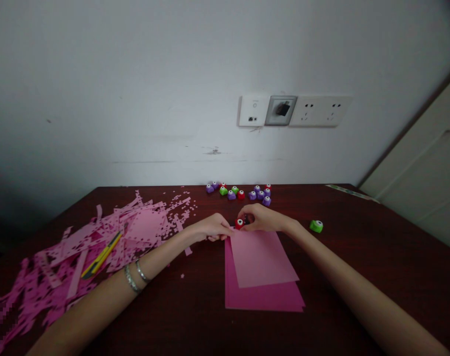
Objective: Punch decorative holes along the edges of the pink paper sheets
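Observation:
My right hand (264, 219) is curled over a small red paper punch (239, 223) at the far left corner of a light pink paper sheet (262, 257). My left hand (212, 228) pinches that same corner of the sheet, fingers closed on its edge. The light sheet lies on a stack of darker pink sheets (265, 296) on the dark wooden table (358, 257). Two silver bangles (136, 277) ring my left wrist.
Several small purple, green and red punches (239, 192) cluster at the table's far edge by the wall. A lone green punch (316, 226) sits to the right. Pink paper scraps (80, 257) cover the left side, with a yellow utility knife (101, 255) on them.

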A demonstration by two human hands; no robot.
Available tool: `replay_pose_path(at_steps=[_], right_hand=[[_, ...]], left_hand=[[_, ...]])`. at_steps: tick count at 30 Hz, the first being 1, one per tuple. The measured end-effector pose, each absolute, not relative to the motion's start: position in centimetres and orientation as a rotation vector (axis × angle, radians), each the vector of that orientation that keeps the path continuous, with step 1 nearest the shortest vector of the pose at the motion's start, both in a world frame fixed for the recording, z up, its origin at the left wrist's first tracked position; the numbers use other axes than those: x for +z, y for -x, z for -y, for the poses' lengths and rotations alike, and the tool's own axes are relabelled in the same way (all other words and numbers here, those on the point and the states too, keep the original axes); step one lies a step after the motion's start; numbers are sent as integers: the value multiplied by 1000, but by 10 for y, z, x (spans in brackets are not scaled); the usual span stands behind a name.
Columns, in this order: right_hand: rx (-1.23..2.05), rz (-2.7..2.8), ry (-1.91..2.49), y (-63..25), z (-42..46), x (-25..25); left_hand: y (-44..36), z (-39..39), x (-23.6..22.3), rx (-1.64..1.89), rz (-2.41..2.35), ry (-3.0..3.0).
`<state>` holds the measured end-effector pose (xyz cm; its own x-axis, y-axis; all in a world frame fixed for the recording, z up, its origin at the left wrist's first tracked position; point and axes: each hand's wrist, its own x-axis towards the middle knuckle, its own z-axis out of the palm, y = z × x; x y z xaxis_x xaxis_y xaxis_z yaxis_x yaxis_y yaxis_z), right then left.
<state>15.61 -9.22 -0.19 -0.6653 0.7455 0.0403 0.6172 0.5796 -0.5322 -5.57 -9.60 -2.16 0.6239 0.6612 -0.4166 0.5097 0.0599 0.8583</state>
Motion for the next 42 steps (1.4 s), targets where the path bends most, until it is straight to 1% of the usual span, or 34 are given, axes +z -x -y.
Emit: replay_pose_path(at_steps=[4, 11, 17, 22, 30, 42], right_hand=[[704, 2569, 1073, -155, 92, -1], [715, 2543, 1122, -157, 90, -3], [787, 2519, 1115, -159, 90, -2], [821, 2511, 1124, -159, 89, -4], [804, 2519, 1109, -159, 88, -6], [776, 2530, 1098, -158, 88, -8]], left_hand=[[56, 95, -22, 150, -987, -1594], [56, 93, -25, 132, -986, -1596], [54, 96, -20, 231, -980, -1574], [53, 97, -23, 247, -995, -1588], [54, 95, -25, 205, -1035, -1606], [49, 100, -29, 250, -1124, -1760]])
